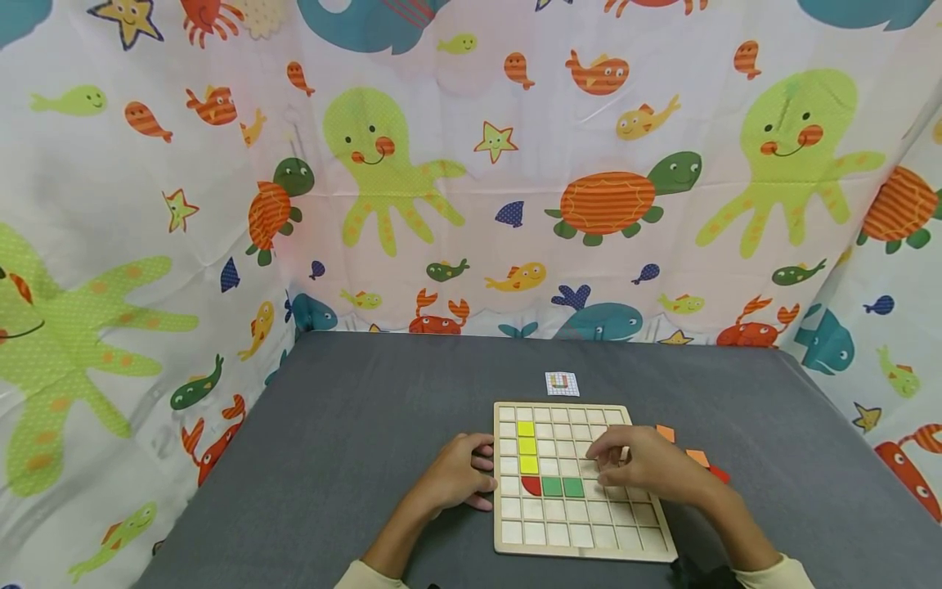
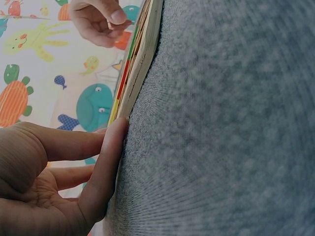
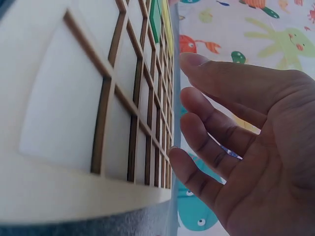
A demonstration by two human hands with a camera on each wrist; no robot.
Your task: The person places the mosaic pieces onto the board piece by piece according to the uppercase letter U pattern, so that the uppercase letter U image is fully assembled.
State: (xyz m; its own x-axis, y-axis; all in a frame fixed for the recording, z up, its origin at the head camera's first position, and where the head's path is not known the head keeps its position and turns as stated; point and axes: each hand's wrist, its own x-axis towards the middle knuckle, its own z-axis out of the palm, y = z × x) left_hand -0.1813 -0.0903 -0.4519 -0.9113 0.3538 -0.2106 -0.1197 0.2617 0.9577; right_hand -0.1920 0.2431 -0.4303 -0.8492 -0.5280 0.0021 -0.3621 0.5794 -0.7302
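Observation:
A wooden grid board (image 1: 581, 553) lies on the grey cloth, holding a column of three yellow tiles (image 1: 527, 446), a rounded red tile (image 1: 531, 486) below them and two green tiles (image 1: 562, 487) beside the red. Fingers of my left hand (image 1: 455, 474) rest against the board's left edge; in the left wrist view that hand (image 2: 64, 182) touches the side of the board (image 2: 140, 73). My right hand (image 1: 651, 464) hovers above the board, right of the green tiles. Its fingers are loosely bent and apart in the right wrist view, and no tile shows in that hand (image 3: 246, 128).
Behind the board lies a small card (image 1: 562, 384) with a coloured pattern on a grid. Orange tiles (image 1: 666, 433) and a red piece (image 1: 719, 474) are on the cloth to the right, partly behind my right arm. A printed sea-animal curtain (image 1: 456, 286) stands at the back and sides.

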